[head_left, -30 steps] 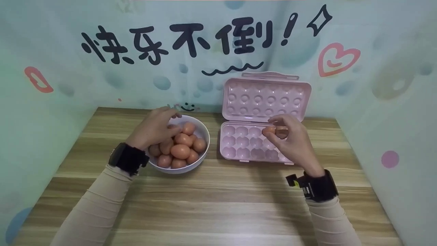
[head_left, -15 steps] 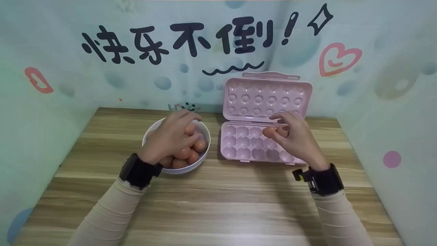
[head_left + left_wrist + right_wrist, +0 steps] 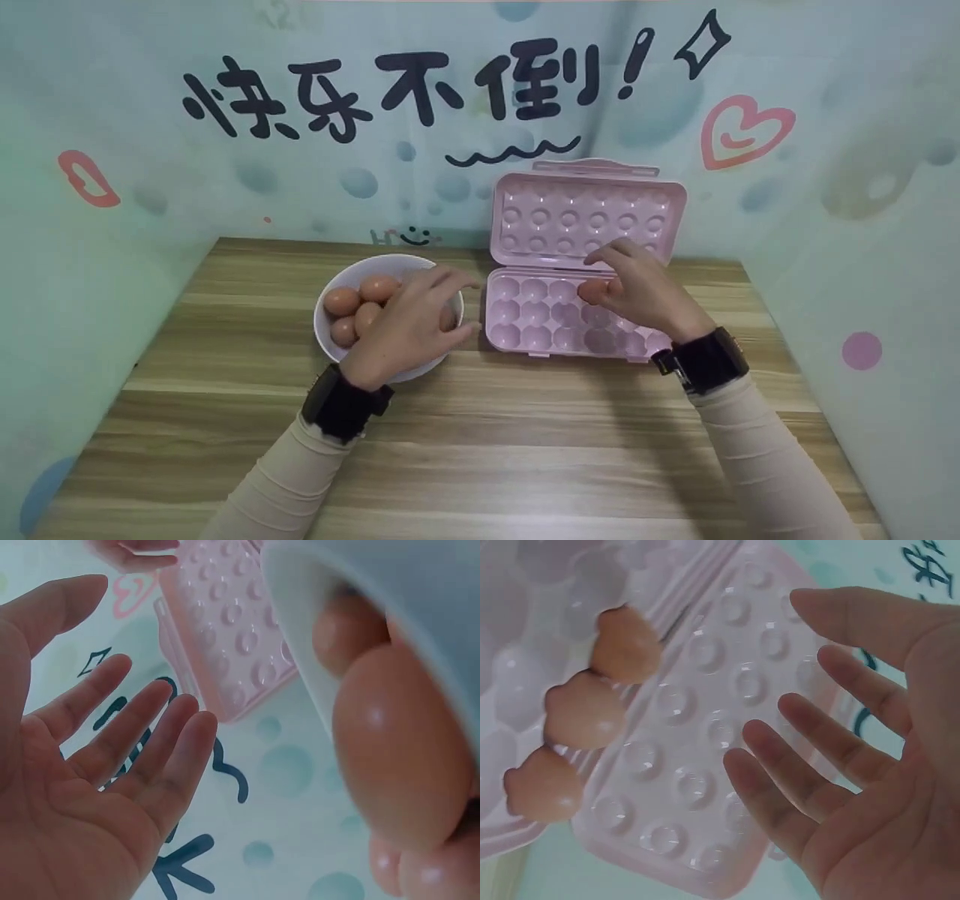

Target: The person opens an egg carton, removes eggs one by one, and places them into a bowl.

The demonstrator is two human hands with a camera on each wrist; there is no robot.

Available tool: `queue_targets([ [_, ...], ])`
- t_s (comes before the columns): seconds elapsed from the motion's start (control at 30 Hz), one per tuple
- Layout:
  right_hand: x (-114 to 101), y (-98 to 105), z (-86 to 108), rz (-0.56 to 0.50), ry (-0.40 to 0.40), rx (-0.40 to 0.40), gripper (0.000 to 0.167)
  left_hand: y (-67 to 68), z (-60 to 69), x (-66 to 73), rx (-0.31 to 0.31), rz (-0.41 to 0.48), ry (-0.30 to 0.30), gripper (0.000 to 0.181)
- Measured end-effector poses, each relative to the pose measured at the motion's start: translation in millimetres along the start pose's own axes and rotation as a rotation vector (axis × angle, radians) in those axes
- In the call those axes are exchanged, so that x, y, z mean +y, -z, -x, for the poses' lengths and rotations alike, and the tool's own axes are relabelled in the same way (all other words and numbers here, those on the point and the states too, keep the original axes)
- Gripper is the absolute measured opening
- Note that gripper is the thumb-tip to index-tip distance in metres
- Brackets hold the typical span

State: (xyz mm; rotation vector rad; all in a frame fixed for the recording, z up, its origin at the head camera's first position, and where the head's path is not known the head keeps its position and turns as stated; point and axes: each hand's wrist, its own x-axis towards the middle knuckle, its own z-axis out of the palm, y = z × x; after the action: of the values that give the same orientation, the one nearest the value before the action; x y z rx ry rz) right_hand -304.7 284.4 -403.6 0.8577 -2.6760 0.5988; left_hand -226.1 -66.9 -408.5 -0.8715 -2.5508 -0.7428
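Note:
My left hand (image 3: 409,326) hovers over the right side of a white bowl (image 3: 386,261) and hides part of its brown eggs (image 3: 343,301). In the left wrist view its fingers are spread with nothing between them, and a large egg (image 3: 401,750) shows inside the bowl. A pink egg carton (image 3: 585,196) lies with its lid raised. Three eggs sit in a line along the hinge side of its cupped base, the nearest being this egg (image 3: 545,786). Above them is my right hand (image 3: 652,292), fingers extended and holding nothing, partly covering the eggs in the head view.
The bowl and carton stand side by side on a wood-grain table (image 3: 465,450), a narrow gap between them. Behind the table hangs a printed cloth (image 3: 337,202), close behind the raised lid. Black wrist bands (image 3: 712,360) are on both arms.
My left hand has travelled rightward across the bowl, uncovering eggs on its left. My right hand has let go of an egg in the carton, its fingers straightening.

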Motion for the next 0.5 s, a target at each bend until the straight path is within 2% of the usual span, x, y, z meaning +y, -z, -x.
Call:
queue_targets([
  [0.07, 8, -4, -3.2, 0.021, 0.015, -0.021, 0.041, -7.9, 0.0, 3.1, 0.001, 0.010, -0.012, 0.048],
  [0.2, 21, -13, -7.5, 0.049, 0.071, -0.045, 0.035, -21.8, -0.8, 8.0, -0.011, 0.034, 0.005, 0.049],
  [0.3, 26, -19, -10.5, 0.063, 0.101, -0.062, 0.037, -29.3, -0.8, 10.0, -0.015, 0.042, 0.020, 0.048],
  [0.4, 29, -23, -13.1, 0.080, 0.090, -0.095, 0.041, -33.7, -0.9, 11.5, -0.027, 0.056, 0.018, 0.047],
  [0.5, 30, -26, -14.8, 0.113, 0.035, -0.151, 0.041, -36.4, -1.6, 12.9, -0.039, 0.066, 0.008, 0.046],
])
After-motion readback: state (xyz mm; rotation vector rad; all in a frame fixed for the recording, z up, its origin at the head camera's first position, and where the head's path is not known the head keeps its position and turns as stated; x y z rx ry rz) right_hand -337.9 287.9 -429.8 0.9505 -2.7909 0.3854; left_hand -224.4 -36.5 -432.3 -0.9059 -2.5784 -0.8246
